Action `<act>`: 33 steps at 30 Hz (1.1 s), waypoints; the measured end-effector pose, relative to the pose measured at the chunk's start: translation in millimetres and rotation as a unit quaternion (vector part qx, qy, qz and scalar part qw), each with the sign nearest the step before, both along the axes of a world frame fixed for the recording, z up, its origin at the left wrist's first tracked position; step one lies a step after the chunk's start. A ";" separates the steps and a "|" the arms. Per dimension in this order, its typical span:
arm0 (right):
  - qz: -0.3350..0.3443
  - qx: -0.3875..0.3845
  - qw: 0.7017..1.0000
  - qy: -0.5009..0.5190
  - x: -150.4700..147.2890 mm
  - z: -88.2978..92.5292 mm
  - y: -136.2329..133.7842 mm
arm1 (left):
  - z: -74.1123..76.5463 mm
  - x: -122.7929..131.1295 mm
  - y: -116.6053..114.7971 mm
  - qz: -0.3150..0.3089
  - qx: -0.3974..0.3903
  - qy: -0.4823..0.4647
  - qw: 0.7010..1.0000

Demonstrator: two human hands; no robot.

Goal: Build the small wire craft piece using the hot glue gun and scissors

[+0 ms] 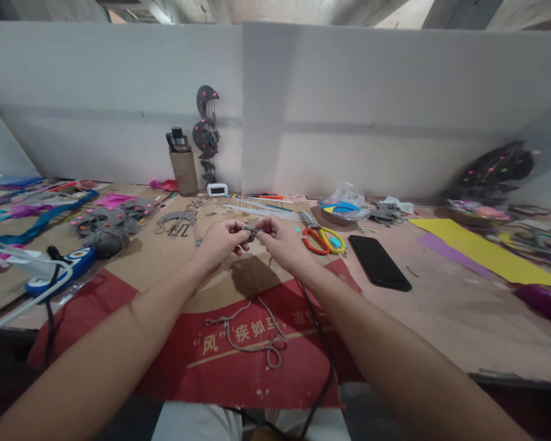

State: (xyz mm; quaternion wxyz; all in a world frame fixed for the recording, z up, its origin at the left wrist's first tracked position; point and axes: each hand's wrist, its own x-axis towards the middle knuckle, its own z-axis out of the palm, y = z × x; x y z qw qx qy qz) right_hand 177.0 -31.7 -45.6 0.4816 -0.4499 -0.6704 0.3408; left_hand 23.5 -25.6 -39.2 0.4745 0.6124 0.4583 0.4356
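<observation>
Above the red-and-tan cardboard (165, 373), left hand (224, 242) and right hand (279, 242) pinch a small dark-grey piece (253, 233), perhaps knotted yarn, mostly hidden in their grip; thin grey cord (250, 350) loops loosely across the cardboard.

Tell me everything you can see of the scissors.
The scissors lie flat on the work surface between the right hand and the phone, touching neither. One red-orange handle loop and one yellow loop look plastic; the silvery, metal-looking blades point forward and leftward. Whether they are fully shut is unclear.
</observation>
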 end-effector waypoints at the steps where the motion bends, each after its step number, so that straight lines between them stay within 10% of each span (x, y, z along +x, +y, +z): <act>1: 0.000 0.004 1.000 0.001 0.2 -0.4 -0.1 | 0.2 0.1 -0.1 0.000 0.001 0.000 1.000; 20: -0.030 0.047 0.997 -0.045 3.4 1.3 -4.0 | 1.0 3.4 -3.4 -0.068 -0.019 -0.053 0.996; 33: -0.064 0.150 0.979 -0.118 4.6 3.3 -8.3 | 4.0 3.0 -4.1 -0.004 0.024 0.012 1.000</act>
